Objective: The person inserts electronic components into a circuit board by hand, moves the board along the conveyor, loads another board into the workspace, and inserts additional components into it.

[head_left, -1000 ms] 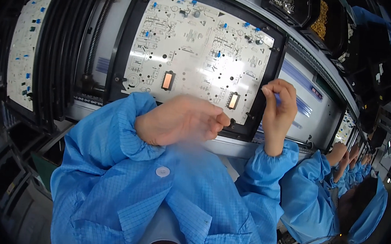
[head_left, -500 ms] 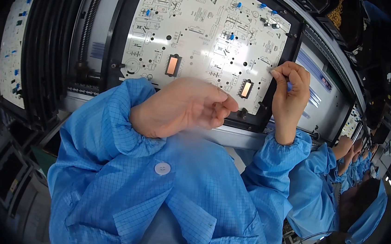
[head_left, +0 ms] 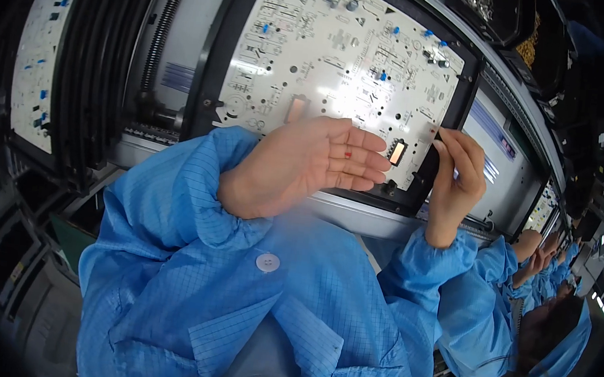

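Observation:
My left hand (head_left: 312,157) is held palm up over the near edge of a white circuit board (head_left: 351,42), its fingers stretched out flat. A small red electronic component (head_left: 348,154) lies loose across those fingers. At the board's right edge, my right hand (head_left: 457,177) pinches thumb and forefinger together; a tiny reddish part shows at the fingertips, partly hidden. The board sits in a black frame (head_left: 215,73). Blue disc-shaped parts (head_left: 383,76) and a black chip with a copper-coloured top (head_left: 397,152) stand on it. My left hand partly covers a second such chip (head_left: 297,109).
Another populated white board (head_left: 39,72) stands at the far left, beside black rails. A coiled spring-like cable (head_left: 165,33) runs left of the frame. Dark bins with small parts (head_left: 530,49) are at the upper right. To the right, a co-worker in a blue sleeve (head_left: 476,333) works close by.
My left fingers have uncurled, showing the red component on them. My right hand has moved slightly down and right, its fingertips now at the board's edge. The whole view has shifted a little.

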